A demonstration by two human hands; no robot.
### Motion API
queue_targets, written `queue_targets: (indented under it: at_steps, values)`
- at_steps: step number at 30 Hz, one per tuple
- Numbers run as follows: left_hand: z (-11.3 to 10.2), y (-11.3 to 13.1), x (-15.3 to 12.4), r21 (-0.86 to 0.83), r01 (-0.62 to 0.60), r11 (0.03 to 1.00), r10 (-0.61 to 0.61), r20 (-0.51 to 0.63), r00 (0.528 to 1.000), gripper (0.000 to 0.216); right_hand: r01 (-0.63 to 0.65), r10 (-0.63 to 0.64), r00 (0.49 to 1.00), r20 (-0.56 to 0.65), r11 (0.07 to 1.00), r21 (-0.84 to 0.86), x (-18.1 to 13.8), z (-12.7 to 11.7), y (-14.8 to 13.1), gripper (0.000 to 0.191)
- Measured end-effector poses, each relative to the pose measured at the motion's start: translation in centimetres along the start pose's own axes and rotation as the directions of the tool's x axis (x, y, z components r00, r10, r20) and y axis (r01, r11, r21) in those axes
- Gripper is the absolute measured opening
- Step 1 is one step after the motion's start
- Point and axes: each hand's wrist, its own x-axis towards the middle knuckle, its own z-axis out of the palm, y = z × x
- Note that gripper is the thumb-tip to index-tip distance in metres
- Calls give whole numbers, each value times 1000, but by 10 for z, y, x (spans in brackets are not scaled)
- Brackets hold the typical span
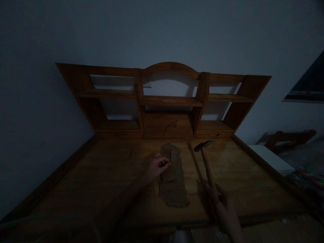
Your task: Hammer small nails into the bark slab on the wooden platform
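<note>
My right hand [222, 207] is wrapped round the wooden handle of a hammer [208, 167]. The hammer's dark head is raised over the desk, to the right of a rough brown block [168, 173]. My left hand [158, 165] reaches in from the left, thumb and forefinger pinched over the block. A tiny bright tip at the fingertips looks like a nail [170, 163]. Beyond it, small dark upright pieces like nails stand in a row along the block. Beneath the block lies a worn, pitted brown sheet [174, 195] that extends toward me. The light is dim and fine detail is lost.
Block and sheet lie on a wooden desk [106, 175] with raised side edges. A wooden shelf unit [170, 100] stands along its back, against the wall. To the right are a white surface [273, 157] and a wooden chair back [291, 136].
</note>
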Motion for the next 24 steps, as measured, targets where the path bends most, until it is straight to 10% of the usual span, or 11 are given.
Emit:
queue_targets:
  at_steps: [13,24]
  values:
    - [0,0,0,-24,-126,992,126,-4,992,15,28,-29,998,64,999,16,-3,-3,7,54]
    - [-2,1,-1,-8,-131,991,131,13,991,15,178,-191,981,-41,958,-223,-70,5,-41,62]
